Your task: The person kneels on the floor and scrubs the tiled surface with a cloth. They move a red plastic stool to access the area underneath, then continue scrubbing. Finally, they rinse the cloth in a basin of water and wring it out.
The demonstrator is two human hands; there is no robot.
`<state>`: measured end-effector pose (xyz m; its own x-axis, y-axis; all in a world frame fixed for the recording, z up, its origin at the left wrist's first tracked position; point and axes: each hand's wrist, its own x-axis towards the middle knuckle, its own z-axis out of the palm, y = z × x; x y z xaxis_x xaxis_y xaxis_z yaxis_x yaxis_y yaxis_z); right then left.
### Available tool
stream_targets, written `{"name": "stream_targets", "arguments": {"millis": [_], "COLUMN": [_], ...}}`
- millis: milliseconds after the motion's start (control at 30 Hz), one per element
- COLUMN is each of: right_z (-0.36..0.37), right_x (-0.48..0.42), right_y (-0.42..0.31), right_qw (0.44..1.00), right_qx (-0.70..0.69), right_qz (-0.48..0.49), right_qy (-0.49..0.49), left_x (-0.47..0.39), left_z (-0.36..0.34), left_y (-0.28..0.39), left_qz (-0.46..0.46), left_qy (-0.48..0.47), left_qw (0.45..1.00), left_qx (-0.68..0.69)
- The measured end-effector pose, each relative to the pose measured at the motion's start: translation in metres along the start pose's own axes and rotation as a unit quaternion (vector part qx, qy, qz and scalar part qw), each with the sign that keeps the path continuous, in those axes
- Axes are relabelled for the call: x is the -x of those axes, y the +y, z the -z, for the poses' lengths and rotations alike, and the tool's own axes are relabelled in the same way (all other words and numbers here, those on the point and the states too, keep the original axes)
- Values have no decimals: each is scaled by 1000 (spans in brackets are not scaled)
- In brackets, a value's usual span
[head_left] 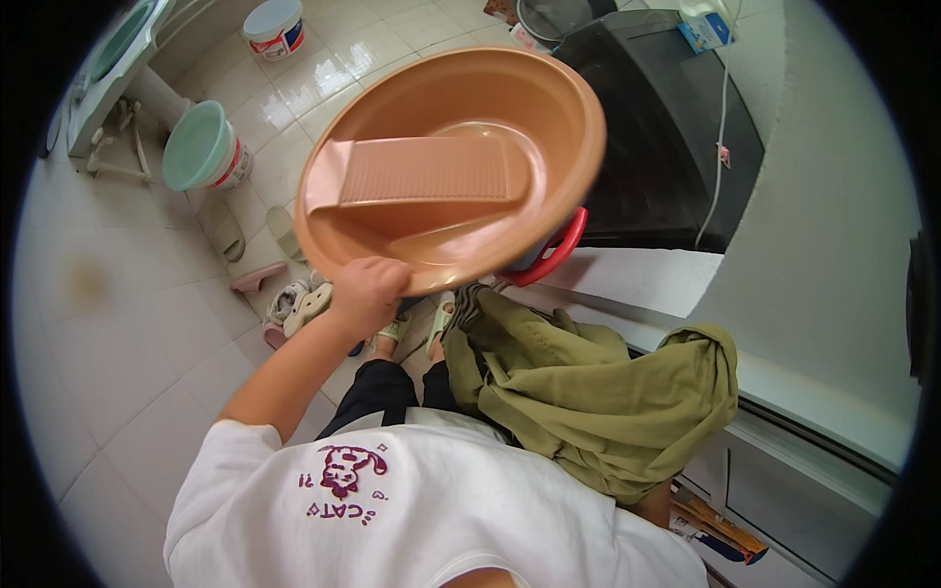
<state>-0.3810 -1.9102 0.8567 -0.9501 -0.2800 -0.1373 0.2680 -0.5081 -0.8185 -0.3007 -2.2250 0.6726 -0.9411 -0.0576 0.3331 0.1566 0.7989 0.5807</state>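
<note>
My left hand [371,288] grips the near rim of an orange plastic wash basin [470,95]. The basin is tilted, its inside facing up towards me, with a ribbed washboard [430,173] moulded into it. An olive-green garment [588,389] with a dark striped part hangs in folds over my right arm. Only a bit of that arm [653,506] shows below the cloth; my right hand is hidden. Just under the basin's right edge, a red handle [555,253] sticks out from a bluish thing mostly covered by the basin.
A dark-topped appliance [654,125] with a white cord stands at right, beside a white ledge [632,279]. Slippers [220,231] and clogs [305,309] lie on the tiles at left. Buckets [273,29] and a green basin on a bucket [195,147] stand near the washbasin pedestal.
</note>
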Motion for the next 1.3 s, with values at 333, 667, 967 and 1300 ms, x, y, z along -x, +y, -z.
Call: {"name": "stream_targets", "arguments": {"millis": [333,667,967,1300], "right_z": [-16,-65,-137,23], "right_x": [-12,-7,-57,-106], "right_y": [-60,-108,-83,98], "right_qw": [969,916,901,527], "right_qx": [18,40,100,793], "right_qz": [245,391,400,-166], "right_qy": [2,-79,-135,-255], "left_x": [-28,-11,35,331], "left_z": [-143,-193,-122,-17], "left_y": [26,26,22,-74], "left_qz": [-220,-188,-139,495], "left_qy": [-278,-331,-140,-382], "left_qw": [930,901,980,777], "left_qx": [-99,-210,22,-78]}}
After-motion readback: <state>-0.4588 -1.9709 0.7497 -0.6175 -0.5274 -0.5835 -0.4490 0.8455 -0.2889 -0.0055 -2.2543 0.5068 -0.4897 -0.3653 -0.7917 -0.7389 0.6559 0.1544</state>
